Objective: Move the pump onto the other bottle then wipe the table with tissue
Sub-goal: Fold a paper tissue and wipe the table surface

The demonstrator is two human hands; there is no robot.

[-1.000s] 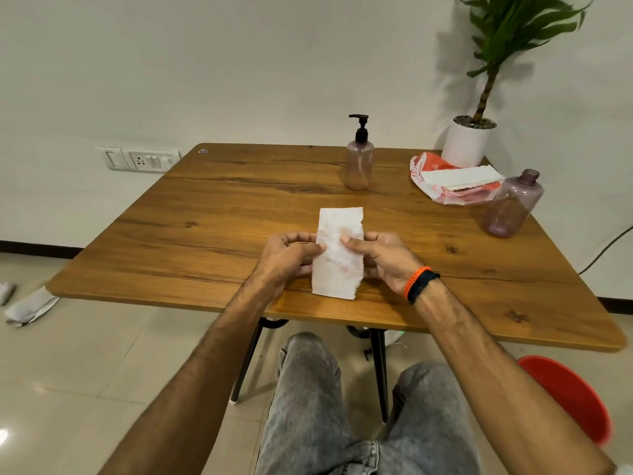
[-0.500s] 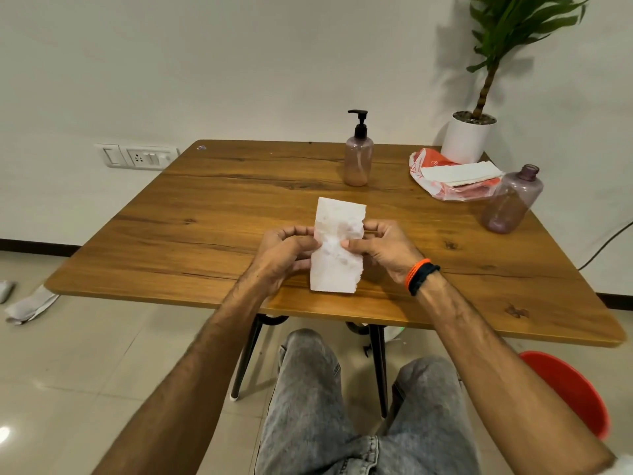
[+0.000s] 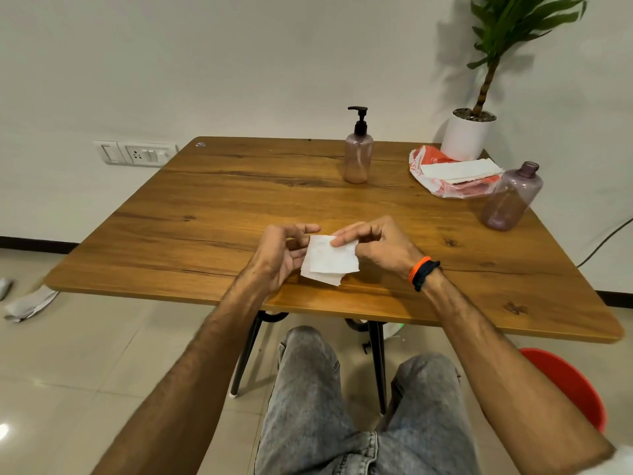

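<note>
A white tissue [image 3: 329,260], folded in half, is held just above the wooden table [image 3: 205,214] near its front edge. My left hand [image 3: 281,252] grips its left side and my right hand [image 3: 373,245] pinches its top right corner. A pinkish bottle [image 3: 358,159] with a black pump [image 3: 359,120] screwed on stands upright at the back middle. A second, purple bottle [image 3: 512,197] with an open neck stands at the right edge, well away from both hands.
A red-and-white tissue pack [image 3: 452,176] with white sheets on top lies at the back right. Behind it stands a potted plant [image 3: 467,133]. A red bin [image 3: 568,385] is on the floor at the right, and my knees [image 3: 342,406] are under the table.
The tissue was a long upright strip; now it is folded over to about half its length. Both hands stayed at the table's front middle.
</note>
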